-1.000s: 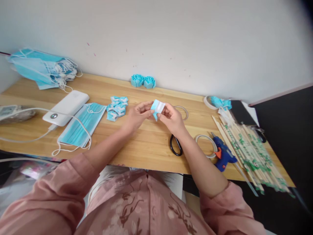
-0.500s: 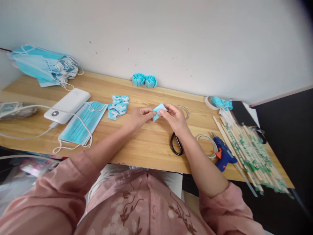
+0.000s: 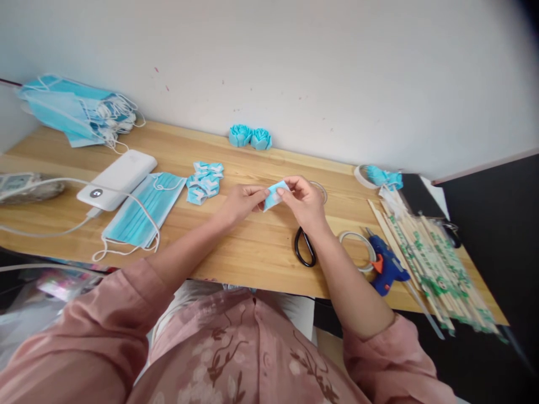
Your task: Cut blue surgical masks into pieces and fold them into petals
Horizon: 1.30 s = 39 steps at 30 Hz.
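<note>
A small piece of light-blue mask fabric (image 3: 274, 193) with a whitish patch is held above the middle of the desk. My left hand (image 3: 245, 202) pinches its left edge between thumb and fingers. On the opposite side, my right hand (image 3: 305, 203) grips it, the thumb lying on its face. Left of my hands lies a cluster of folded blue-and-white pieces (image 3: 204, 182). Two blue fabric roses (image 3: 250, 137) stand against the wall. Black-handled scissors (image 3: 305, 248) lie partly hidden beneath my right forearm.
To the left are a pleated face mask (image 3: 145, 210), a white power bank (image 3: 118, 178) with a cable, and a pile of masks (image 3: 71, 109). On the right, a blue glue gun (image 3: 386, 264), a tape roll (image 3: 357, 249) and bundled wooden chopsticks (image 3: 433, 264) lie near the desk's edge.
My right hand has shifted slightly and the fabric piece now looks a little flatter and wider between my fingers. The whole view has moved very slightly; the desk items stay put.
</note>
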Each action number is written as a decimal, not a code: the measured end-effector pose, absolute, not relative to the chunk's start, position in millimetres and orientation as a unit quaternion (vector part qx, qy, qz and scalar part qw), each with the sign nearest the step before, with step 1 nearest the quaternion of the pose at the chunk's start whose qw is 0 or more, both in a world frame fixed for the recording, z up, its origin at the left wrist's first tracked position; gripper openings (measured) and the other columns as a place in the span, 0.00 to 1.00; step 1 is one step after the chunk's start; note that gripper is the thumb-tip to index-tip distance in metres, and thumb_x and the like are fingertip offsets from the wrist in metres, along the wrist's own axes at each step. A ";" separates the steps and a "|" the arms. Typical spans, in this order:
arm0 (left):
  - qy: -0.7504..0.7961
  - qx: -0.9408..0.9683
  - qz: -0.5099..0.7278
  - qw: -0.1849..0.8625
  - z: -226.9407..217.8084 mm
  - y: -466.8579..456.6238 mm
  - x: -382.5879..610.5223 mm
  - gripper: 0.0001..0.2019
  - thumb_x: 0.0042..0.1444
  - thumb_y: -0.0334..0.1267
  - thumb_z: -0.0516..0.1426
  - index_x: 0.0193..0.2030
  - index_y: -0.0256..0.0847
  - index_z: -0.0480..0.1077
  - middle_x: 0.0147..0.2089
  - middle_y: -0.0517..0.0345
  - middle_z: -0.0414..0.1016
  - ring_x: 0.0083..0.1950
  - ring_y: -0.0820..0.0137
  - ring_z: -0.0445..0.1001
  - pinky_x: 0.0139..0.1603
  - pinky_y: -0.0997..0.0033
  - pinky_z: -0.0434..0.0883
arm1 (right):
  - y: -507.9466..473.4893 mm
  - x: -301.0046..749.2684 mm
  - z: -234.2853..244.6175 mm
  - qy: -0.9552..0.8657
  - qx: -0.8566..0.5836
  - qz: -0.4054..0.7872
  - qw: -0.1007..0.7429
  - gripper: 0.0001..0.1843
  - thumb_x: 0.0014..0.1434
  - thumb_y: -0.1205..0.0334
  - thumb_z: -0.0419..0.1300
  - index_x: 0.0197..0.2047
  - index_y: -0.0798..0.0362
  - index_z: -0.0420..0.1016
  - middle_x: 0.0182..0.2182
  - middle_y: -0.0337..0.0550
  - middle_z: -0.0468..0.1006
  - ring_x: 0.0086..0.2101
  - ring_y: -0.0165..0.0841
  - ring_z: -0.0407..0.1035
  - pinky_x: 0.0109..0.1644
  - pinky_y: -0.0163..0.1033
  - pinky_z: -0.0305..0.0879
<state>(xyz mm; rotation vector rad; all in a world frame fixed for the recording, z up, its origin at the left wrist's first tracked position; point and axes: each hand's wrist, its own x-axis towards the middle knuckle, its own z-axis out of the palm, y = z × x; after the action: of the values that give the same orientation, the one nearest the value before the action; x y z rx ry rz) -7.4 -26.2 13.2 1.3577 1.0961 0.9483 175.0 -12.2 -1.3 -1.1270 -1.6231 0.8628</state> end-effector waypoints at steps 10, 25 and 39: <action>0.466 0.477 0.441 0.601 5.8 -22.1 -6.2 0.14 0.51 0.44 0.59 0.20 0.40 0.70 0.21 0.59 0.69 0.26 0.73 0.65 0.31 0.71 0.63 | -17.2 175.4 8.6 -0.763 -0.410 0.227 0.444 0.09 0.54 0.70 0.58 0.33 0.46 0.77 0.36 0.39 0.80 0.40 0.35 0.73 0.47 0.43 0.70; 0.458 0.562 0.408 0.555 6.9 -20.4 -9.4 0.18 0.54 0.51 0.60 0.23 0.38 0.71 0.22 0.61 0.67 0.26 0.74 0.64 0.30 0.72 0.61 | -14.7 178.3 6.2 -0.785 -0.423 0.173 0.419 0.09 0.55 0.71 0.58 0.34 0.47 0.77 0.33 0.38 0.81 0.37 0.35 0.73 0.46 0.43 0.68; 0.479 0.532 0.467 0.520 4.9 -20.2 -6.8 0.18 0.51 0.50 0.61 0.22 0.38 0.70 0.21 0.62 0.65 0.26 0.76 0.61 0.28 0.74 0.60 | -14.9 179.5 7.2 -0.603 -0.431 0.508 0.439 0.19 0.63 0.47 0.56 0.52 0.45 0.75 0.46 0.42 0.82 0.47 0.38 0.76 0.49 0.45 0.73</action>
<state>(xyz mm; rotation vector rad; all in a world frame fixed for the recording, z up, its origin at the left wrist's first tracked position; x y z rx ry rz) -6.8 -20.2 4.9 1.2750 1.1481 1.1190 179.5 -14.9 7.2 -1.0711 -1.4976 1.2610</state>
